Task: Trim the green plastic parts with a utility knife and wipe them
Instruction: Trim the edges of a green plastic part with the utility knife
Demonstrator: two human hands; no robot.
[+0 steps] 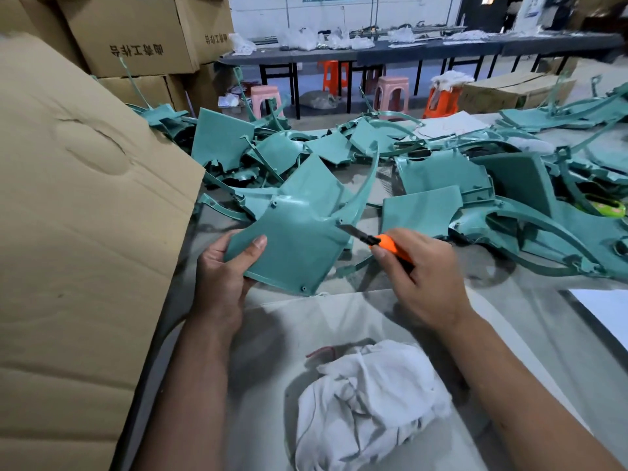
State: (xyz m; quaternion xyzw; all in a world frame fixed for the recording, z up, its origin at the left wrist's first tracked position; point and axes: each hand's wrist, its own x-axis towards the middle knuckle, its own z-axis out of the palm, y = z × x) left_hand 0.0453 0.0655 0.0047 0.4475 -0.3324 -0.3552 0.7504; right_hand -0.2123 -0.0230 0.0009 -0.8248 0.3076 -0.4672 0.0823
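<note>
Head view: the left hand [226,266] pinches the green part [292,246] by its near-left corner, thumb on top, tilting it up off the table [339,321], probably to present the right edge. The right hand [424,273] is wrapped round the orange knife [377,240], blade tip at that edge. The rag [367,402] sits close below both hands, handy for wiping; the pile [441,171] waits behind.

Smooth plastic part [292,243], crumpled cloth rag [370,402]
</note>
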